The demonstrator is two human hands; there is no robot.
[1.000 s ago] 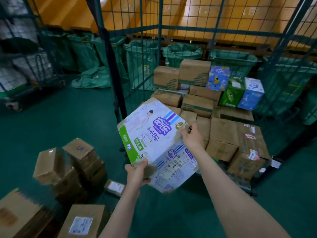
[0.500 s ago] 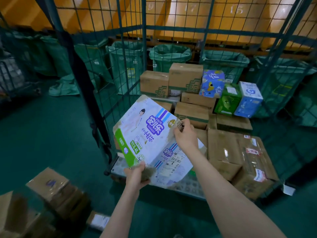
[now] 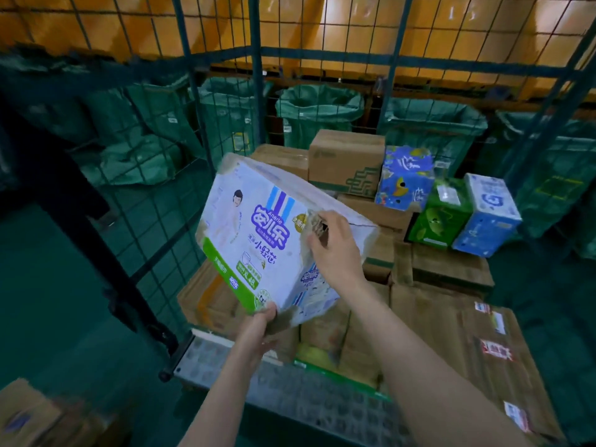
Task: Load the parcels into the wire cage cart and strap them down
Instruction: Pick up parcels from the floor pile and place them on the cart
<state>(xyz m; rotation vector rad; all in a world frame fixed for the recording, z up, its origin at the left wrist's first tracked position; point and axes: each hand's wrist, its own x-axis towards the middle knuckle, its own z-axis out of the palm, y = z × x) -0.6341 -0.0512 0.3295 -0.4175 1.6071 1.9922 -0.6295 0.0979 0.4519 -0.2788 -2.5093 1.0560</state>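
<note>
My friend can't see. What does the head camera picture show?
Two bare hands hold a white printed parcel tilted above cardboard boxes in a green wire cage cart. The left hand grips its near corner; the right hand grips its upper side.

Dark green floor [image 3: 48,285], plain, matte. Along far edge of floor: row of tall green sacks standing upright, mouths open and rims folded outward. Middle sack [image 3: 317,114] clearest; left neighbour [image 3: 229,101] carries small yellowish label low on front; right neighbour [image 3: 432,124] wider. Far-right sack [image 3: 561,188] shows faint yellow outline mark. Crumpled green sack [image 3: 135,159] slumped on floor at left, near row. Behind sacks: orange-yellow wall [image 3: 322,24], brightly lit, faint blurred numerals near top.
</note>
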